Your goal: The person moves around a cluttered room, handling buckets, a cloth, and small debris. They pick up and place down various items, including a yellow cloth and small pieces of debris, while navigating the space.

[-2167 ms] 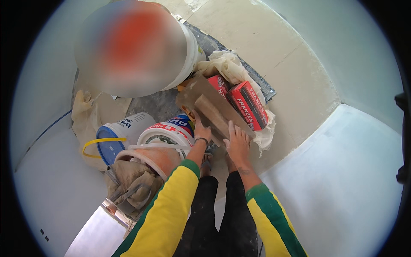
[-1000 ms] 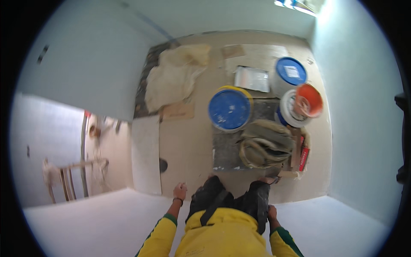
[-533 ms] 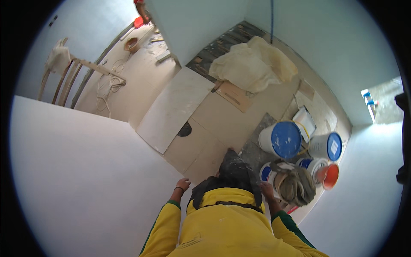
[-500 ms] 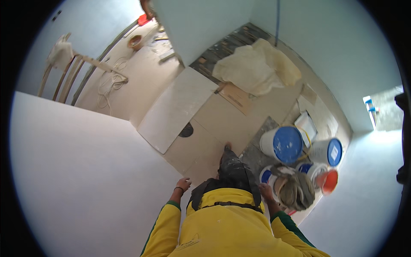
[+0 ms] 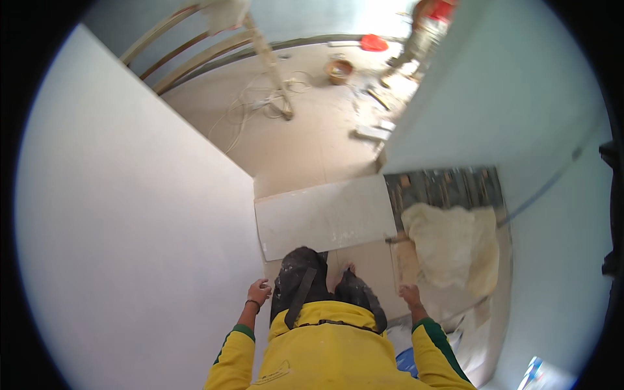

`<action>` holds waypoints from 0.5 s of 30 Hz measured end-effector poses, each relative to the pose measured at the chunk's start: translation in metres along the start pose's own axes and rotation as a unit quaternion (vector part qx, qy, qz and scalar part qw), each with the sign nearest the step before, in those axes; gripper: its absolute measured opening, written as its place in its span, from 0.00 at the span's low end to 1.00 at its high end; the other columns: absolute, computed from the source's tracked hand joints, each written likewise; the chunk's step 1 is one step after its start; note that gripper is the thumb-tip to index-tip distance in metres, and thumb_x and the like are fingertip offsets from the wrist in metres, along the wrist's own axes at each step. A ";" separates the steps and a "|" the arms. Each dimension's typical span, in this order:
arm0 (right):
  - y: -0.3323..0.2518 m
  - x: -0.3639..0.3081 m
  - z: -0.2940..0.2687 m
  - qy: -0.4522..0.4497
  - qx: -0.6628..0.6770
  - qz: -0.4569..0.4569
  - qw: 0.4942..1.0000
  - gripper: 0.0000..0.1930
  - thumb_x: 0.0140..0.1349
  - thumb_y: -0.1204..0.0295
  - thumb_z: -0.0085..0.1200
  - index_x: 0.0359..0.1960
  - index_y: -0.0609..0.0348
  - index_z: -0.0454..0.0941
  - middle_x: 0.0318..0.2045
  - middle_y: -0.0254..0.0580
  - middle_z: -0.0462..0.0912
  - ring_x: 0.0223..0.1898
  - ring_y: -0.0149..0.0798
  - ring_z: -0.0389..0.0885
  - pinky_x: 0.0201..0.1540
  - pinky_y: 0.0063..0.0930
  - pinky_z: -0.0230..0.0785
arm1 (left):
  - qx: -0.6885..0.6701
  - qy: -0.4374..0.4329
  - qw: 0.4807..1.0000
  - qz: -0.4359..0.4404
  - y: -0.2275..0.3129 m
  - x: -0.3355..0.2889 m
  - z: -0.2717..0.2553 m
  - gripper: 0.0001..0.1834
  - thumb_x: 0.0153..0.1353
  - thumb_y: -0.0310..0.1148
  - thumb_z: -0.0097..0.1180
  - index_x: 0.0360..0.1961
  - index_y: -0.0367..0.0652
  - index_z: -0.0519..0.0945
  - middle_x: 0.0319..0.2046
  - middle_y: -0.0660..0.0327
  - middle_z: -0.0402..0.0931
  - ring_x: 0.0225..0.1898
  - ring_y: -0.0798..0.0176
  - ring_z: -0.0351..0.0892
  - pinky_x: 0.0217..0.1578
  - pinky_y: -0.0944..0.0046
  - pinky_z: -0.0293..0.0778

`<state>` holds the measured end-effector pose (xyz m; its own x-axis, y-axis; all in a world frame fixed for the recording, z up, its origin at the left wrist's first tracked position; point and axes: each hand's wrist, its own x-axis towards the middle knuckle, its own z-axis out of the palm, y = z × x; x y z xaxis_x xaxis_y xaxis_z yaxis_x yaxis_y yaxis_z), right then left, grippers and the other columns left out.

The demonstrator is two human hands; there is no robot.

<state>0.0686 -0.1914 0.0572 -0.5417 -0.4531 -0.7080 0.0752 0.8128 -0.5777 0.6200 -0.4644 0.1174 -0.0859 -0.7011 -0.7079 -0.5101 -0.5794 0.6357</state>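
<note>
My left hand point(image 5: 259, 292) hangs beside my left thigh, close to the white wall point(image 5: 143, 227). Its fingers are loosely bent and a little apart, and no object shows in them. On the other side, my right hand point(image 5: 410, 296) hangs away from my body with its fingers curled in; I see nothing in it. Beyond that hand, a crumpled cream sheet point(image 5: 448, 247) lies on the floor, over part of a brown cardboard piece point(image 5: 407, 263). A long pale board point(image 5: 325, 218) lies flat across the doorway ahead of my feet.
Past the doorway stand a wooden trestle point(image 5: 266, 58), a loose cable point(image 5: 244, 114), a brown bucket point(image 5: 339, 71) and a red item point(image 5: 374, 43). Another person point(image 5: 422, 39) is at the far right there. Dark sheeting point(image 5: 448, 185) borders the wall. A blue lid point(image 5: 406, 361) shows below my right arm.
My view has turned left toward the doorway, and I have stepped nearer the board. The buckets have mostly left the picture. My right hand is now away from them.
</note>
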 end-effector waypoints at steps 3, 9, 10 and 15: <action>-0.158 0.109 -0.028 -0.013 -0.046 -0.114 0.992 0.11 0.59 0.78 0.48 0.38 0.69 0.81 0.26 0.40 0.82 0.25 0.31 0.79 0.30 0.24 0.73 | 0.115 0.041 0.992 -0.027 -0.004 0.023 0.016 0.20 0.56 0.31 0.57 0.51 0.40 0.77 0.39 0.52 0.82 0.38 0.55 0.83 0.39 0.60 0.79; -0.420 0.234 0.030 -0.029 -0.023 -0.250 0.967 0.11 0.55 0.81 0.46 0.31 0.61 0.84 0.26 0.36 0.83 0.28 0.31 0.79 0.32 0.24 0.71 | 0.196 0.009 0.977 -0.080 0.018 0.073 -0.002 0.22 0.61 0.44 0.50 0.51 0.43 0.77 0.47 0.47 0.78 0.51 0.46 0.77 0.51 0.53 0.72; -0.448 0.241 0.051 -0.039 -0.035 -0.267 0.962 0.12 0.51 0.82 0.45 0.29 0.62 0.84 0.25 0.37 0.83 0.27 0.31 0.78 0.33 0.25 0.71 | 0.155 0.017 0.985 -0.072 0.032 0.084 -0.010 0.22 0.61 0.44 0.50 0.52 0.43 0.77 0.48 0.47 0.78 0.51 0.46 0.76 0.51 0.52 0.71; -0.574 0.261 0.196 -0.237 -0.175 -0.265 0.918 0.11 0.47 0.83 0.43 0.23 0.65 0.81 0.26 0.46 0.84 0.32 0.39 0.83 0.38 0.31 0.74 | 0.310 -0.052 0.948 -0.042 0.146 0.198 -0.069 0.25 0.63 0.49 0.46 0.54 0.43 0.75 0.46 0.47 0.78 0.49 0.44 0.77 0.49 0.49 0.71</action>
<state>0.0476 -0.8482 0.1245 0.0073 -0.8597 -0.5108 -0.4122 0.4628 -0.7848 0.5871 -0.7166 0.0912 -0.0891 -0.5996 -0.7953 -0.9217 -0.2531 0.2941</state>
